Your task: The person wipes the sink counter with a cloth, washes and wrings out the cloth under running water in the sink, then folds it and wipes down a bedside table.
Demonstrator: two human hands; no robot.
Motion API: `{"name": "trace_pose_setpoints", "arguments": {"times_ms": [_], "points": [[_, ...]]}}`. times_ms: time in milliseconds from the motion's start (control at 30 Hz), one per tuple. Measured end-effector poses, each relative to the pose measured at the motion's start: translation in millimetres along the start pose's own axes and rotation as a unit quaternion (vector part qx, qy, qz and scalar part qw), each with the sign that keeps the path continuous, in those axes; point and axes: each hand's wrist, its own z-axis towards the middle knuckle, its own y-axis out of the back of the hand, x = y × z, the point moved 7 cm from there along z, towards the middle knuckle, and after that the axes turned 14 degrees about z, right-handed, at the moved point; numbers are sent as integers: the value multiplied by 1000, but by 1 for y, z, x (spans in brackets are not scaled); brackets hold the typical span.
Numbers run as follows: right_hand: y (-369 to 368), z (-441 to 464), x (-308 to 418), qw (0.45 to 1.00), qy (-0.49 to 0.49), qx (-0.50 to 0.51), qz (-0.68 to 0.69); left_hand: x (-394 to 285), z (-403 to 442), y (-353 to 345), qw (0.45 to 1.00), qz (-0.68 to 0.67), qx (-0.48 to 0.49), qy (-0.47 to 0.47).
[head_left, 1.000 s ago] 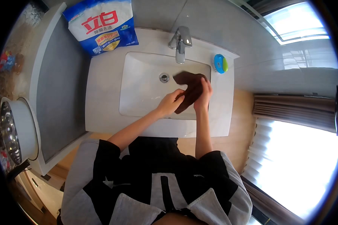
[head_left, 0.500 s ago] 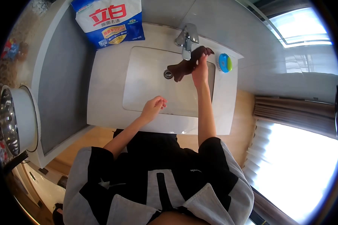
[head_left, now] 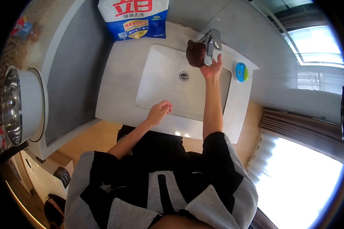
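Observation:
A dark brown cloth is bunched into a rounded lump beside the chrome faucet, above the back of the white sink. My right hand holds the cloth under the faucet's spout. Its thumb sticks out to the right, while the cloth and spout hide the other fingers. My left hand hovers over the sink's front rim, fingers curled in with nothing visible in them. No water stream can be made out.
A blue and green scrub brush lies on the counter right of the sink. Behind it on the left stands a blue and white detergent bag. A white pot with a steel inside sits far left. Part of a person shows at bottom left.
My right hand has turned and shifted, bringing the cloth left of the faucet; the cloth went from hanging lengthwise to a lump. My left hand stays curled. The view has shifted slightly.

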Motion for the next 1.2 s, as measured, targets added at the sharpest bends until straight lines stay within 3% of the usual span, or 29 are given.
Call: {"name": "trace_pose_setpoints", "arguments": {"times_ms": [67, 300, 433, 467, 533, 600, 633, 700, 733, 767, 800, 900, 933, 967, 1067, 1100, 1200], "points": [[1, -7, -4, 1000, 15, -2, 11, -3, -5, 6, 1000, 17, 1, -9], [12, -18, -7, 978, 32, -153, -137, 12, -22, 37, 999, 10, -45, -10], [17, -65, -17, 981, -23, -188, -43, 18, -37, 60, 997, 34, -75, 1], [37, -60, -8, 995, -84, -33, -30, 20, -41, 66, 996, 34, -83, 5], [36, -85, 4, 963, -181, 192, 58, 19, -50, 78, 994, 41, -104, 9], [-28, -129, -4, 994, -59, 78, 38, 16, -68, 86, 990, 55, -132, 13], [-44, -154, -5, 988, 103, -101, -63, 14, -77, 89, 990, 4, -143, 0], [9, -130, 27, 985, 30, 137, -96, 10, -91, 95, 981, -99, -161, -33], [-6, -135, 15, 978, 76, 57, -186, 2, -106, 99, 985, -93, -146, 27], [-23, -145, 5, 954, 123, -22, -273, -10, -119, 106, 981, -104, -161, 29], [-35, -146, -1, 923, 152, 31, -352, -19, -132, 110, 978, -114, -174, 31], [-48, -124, -29, 864, 138, 70, -480, -37, -172, 135, 960, -138, -241, 19], [-85, -137, -56, 847, 151, 51, -508, -36, -185, 145, 951, -151, -271, 4], [-79, -121, -67, 812, 106, 95, -566, -36, -197, 155, 940, -163, -300, -11], [-100, -103, -117, 683, 102, 280, -667, -58, -250, 188, 900, -135, -411, -52], [-118, -111, -134, 675, 123, 297, -665, -62, -268, 198, 884, -114, -449, -54], [-153, -129, -199, 708, -50, 318, -628, -74, -315, 224, 828, -71, -546, -108]]}}
